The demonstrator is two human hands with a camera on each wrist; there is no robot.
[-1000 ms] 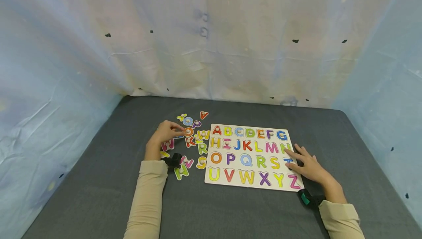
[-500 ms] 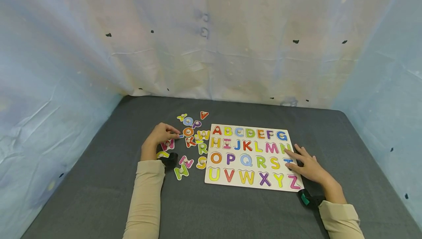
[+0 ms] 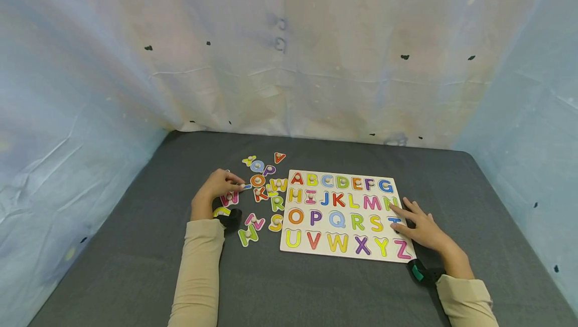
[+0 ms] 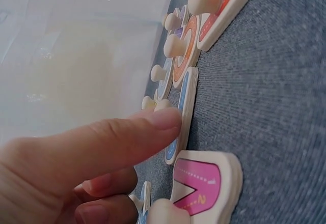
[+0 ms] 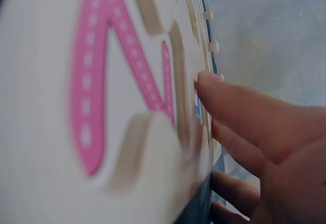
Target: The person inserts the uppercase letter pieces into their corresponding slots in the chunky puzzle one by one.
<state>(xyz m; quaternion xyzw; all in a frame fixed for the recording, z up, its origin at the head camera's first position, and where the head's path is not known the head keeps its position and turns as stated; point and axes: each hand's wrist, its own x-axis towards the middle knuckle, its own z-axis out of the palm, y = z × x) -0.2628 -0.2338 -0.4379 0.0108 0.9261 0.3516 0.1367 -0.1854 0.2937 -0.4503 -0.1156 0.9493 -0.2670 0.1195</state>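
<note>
"What is carrying everything here?"

"A dark grey, cloth-covered surface (image 3: 316, 292)."

"And what is lying on it?"

"A pale letter board (image 3: 348, 211) is lying flat, and knobbed letter pieces (image 3: 260, 195) are spreading out loosely to its left. A red V (image 3: 279, 157) is sitting farthest back, a yellow S (image 3: 276, 222) is resting just beside the board, and a green piece (image 3: 248, 235) is lying nearest the front."

Pinched by the left hand (image 3: 219, 184), a blue knobbed letter piece (image 4: 189, 99) shows partly behind the thumb, an orange O (image 3: 258, 181) at its two o'clock, a pink letter (image 4: 214, 183) at eight. The pale alphabet board (image 3: 326, 227) lies flat toward three o'clock, its three-o'clock edge under the right hand (image 3: 422, 226).
</note>
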